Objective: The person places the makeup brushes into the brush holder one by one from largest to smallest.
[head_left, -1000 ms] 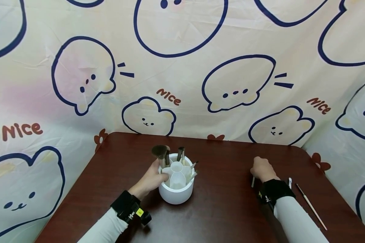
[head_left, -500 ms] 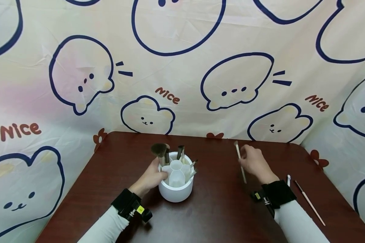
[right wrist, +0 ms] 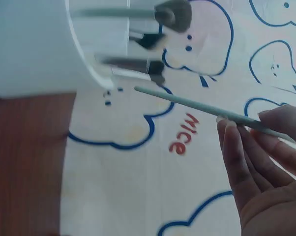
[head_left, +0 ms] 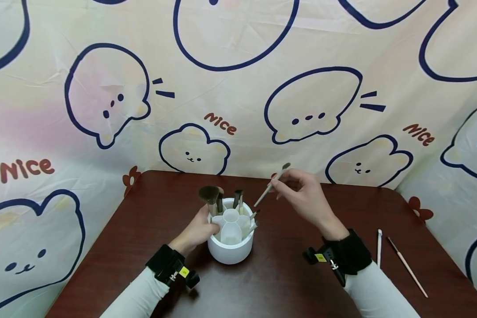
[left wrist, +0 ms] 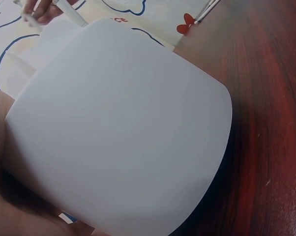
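Note:
A white round brush holder (head_left: 229, 254) with inner compartments stands on the table. My left hand (head_left: 194, 230) grips its left side, thumb over the rim. Several makeup brushes stand in it, among them a large brush (head_left: 209, 196) with wide dark bristles at the back left. To the right of the holder, my right hand (head_left: 306, 199) pinches a slim makeup brush (head_left: 267, 191) in the air. It is tilted, bristles up and its bare handle end pointing down toward the holder, apart from it. The right wrist view shows the handle (right wrist: 182, 101) between thumb and fingertips.
Two more brushes lie on the dark wooden table (head_left: 286, 282) at the right: a short white one (head_left: 379, 249), partly behind the right sleeve, and a longer one (head_left: 407, 267). A printed cloth (head_left: 246, 97) hangs behind the table's far edge.
My right hand has lifted the makeup brush off the table at the right and carried it left toward the holder, turning its handle end downward. The left hand stays on the holder.

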The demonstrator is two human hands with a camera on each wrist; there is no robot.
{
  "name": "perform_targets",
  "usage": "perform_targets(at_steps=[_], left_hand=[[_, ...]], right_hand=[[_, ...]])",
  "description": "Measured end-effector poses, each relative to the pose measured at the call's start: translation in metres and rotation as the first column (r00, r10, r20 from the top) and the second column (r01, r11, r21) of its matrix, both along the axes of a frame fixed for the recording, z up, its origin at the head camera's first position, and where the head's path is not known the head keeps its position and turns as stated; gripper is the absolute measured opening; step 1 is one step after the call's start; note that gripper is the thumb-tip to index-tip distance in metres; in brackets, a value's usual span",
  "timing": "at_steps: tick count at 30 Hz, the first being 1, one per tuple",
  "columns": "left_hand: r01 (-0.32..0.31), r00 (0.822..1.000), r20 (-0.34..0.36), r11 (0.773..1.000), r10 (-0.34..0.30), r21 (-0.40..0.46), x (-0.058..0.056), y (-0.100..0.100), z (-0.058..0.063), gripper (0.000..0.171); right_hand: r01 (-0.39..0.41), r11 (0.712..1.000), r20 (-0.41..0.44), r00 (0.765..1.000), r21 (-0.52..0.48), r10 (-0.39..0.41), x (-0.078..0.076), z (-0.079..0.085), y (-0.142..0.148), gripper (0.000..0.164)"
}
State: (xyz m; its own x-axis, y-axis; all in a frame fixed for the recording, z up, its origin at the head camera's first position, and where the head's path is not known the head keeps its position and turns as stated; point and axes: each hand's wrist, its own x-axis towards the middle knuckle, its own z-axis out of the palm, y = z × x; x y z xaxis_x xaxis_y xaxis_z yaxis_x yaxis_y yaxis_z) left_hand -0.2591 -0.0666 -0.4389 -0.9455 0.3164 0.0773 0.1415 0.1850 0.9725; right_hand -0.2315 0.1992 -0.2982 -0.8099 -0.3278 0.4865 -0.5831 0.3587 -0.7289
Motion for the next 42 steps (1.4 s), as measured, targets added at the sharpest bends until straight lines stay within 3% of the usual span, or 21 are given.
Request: perform_targets(at_steps=[6, 12, 17, 23, 30, 34, 38, 42], left_hand=[[0.009, 1.000, -0.005, 1.000, -0.009, -0.012, 0.000, 0.002, -0.001, 0.081], [0.001, 1.000, 0.005, 1.000, -0.001, -0.016, 0.001, 0.003, -0.002, 0.083], [0.002, 1.000, 0.008, 1.000, -0.002, -0.018, 0.002, 0.003, -0.002, 0.085], [-0.004, 1.000, 0.023, 0.999, 0.005, -0.032, 0.001, 0.003, -0.004, 0.082], [-0.006, 1.000, 0.016, 1.000, 0.007, -0.019, 0.001, 0.003, -0.002, 0.083], [-0.013, 1.000, 0.019, 1.000, 0.013, -0.029, 0.002, 0.003, -0.002, 0.081], [-0.034, 0.999, 0.023, 0.999, 0.034, -0.033, 0.003, 0.002, -0.001, 0.081], [-0.022, 1.000, 0.011, 1.000, 0.022, -0.018, 0.008, 0.002, 0.011, 0.081]], right_hand=[[-0.088, 0.994, 0.061, 0.995, 0.065, 0.084, -0.003, -0.010, -0.010, 0.008], [-0.248, 0.952, 0.111, 0.967, 0.181, 0.230, -0.018, -0.031, -0.004, 0.010], [-0.307, 0.917, 0.176, 0.947, 0.253, 0.268, -0.037, -0.056, 0.002, 0.011], [-0.361, 0.903, 0.234, 0.922, 0.234, 0.308, -0.049, -0.072, 0.005, 0.014], [-0.319, 0.900, 0.259, 0.934, 0.297, 0.245, -0.050, -0.081, 0.008, 0.018], [-0.272, 0.910, 0.252, 0.948, 0.314, 0.196, -0.045, -0.078, 0.019, 0.022], [-0.210, 0.906, 0.211, 0.968, 0.366, 0.139, -0.035, -0.066, 0.044, 0.023], [-0.067, 0.878, 0.127, 0.992, 0.474, 0.007, -0.023, -0.058, 0.086, 0.021]])
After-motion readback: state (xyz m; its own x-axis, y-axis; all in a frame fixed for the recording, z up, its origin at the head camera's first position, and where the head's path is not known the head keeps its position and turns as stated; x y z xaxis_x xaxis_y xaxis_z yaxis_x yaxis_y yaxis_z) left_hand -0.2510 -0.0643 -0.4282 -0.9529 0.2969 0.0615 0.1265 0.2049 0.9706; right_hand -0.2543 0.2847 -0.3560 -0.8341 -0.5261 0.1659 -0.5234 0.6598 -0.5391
